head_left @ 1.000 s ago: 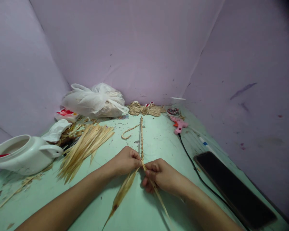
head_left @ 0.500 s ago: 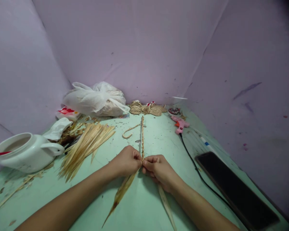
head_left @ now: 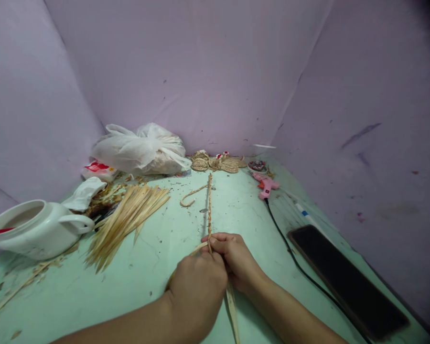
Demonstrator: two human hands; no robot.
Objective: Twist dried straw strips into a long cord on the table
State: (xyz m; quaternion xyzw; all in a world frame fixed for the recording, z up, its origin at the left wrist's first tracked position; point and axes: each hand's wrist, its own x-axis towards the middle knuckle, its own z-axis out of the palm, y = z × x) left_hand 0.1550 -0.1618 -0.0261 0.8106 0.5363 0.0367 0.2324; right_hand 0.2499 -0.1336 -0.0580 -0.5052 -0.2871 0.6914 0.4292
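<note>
The thin braid runs away from the fingertips. It looks light, dry and brittle, best pinched at its last plait. The right hand pinches there, and the left hand, just nearer, closes on a loose strip. A straw bundle lies well left.

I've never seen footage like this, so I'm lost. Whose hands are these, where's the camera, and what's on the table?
There is no machine here. A person works with bare hands, filmed by a camera worn on the head that looks forward and down, so the arms enter from below. The right hand pinches the near end of a braided straw cord that lies along the green table. The left hand, seen from its back, closes on the loose straw strips at that end. Around them lie a bundle of straw strips, a white jug, a plastic bag, a pink glue gun and a dark phone.
</note>
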